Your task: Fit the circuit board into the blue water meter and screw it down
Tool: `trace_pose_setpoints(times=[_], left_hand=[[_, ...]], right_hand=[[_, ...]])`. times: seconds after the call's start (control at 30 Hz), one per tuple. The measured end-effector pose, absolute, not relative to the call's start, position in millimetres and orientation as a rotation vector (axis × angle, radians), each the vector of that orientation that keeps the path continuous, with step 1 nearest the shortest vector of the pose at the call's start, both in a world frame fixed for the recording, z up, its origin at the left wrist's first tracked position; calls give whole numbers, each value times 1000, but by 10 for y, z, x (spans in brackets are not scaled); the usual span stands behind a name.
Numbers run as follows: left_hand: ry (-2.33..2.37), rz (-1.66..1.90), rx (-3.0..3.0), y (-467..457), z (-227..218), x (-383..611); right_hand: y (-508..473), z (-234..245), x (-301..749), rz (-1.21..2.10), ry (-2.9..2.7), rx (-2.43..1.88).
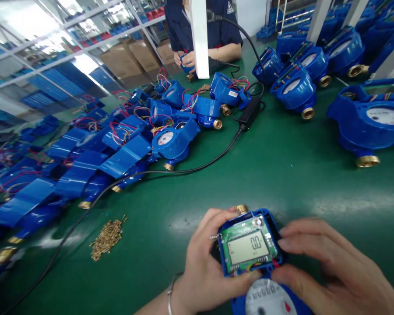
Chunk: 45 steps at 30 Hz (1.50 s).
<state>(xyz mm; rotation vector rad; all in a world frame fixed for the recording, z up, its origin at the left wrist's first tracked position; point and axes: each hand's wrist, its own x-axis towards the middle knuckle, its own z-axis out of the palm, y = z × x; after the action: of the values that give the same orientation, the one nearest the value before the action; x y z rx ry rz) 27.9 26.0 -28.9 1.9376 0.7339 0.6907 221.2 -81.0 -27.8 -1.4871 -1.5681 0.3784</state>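
Observation:
A blue water meter [271, 296] is in front of me at the bottom of the head view, its electronics box tilted towards me. Inside the box lies a green circuit board [227, 245] with a lit display [249, 248] reading 0.0. My left hand [205, 262] is wrapped round the box's left side, thumb along its lower edge near the coloured wires. On the right side, the fingertips and thumb of my right hand [328, 262] press against the box. A brass fitting [241, 209] shows behind it. The meter's underside is hidden.
Several blue meters with loose wires [128, 153] crowd the left of the green table [197, 192]. More meters [295, 87] stand at right. A pile of small brass screws [107, 238] lies left of my hands. A black cable [184, 171] crosses the table. Opposite sits a co-worker [223, 39], holding a blue part.

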Motion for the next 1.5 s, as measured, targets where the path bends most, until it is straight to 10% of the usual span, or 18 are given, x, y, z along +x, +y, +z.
trace_pose_setpoints(times=[0.53,1.1,1.5], left_hand=[[707,651,1944,289,-302,238],[728,654,1993,281,-272,266],[709,683,1980,262,-317,265]], right_hand=[[-877,-453,2377,147,-1819,-1473],[-649,-305,2308,863,-1445,-1318],[-667,-229,2238,205,-1631,-1358]])
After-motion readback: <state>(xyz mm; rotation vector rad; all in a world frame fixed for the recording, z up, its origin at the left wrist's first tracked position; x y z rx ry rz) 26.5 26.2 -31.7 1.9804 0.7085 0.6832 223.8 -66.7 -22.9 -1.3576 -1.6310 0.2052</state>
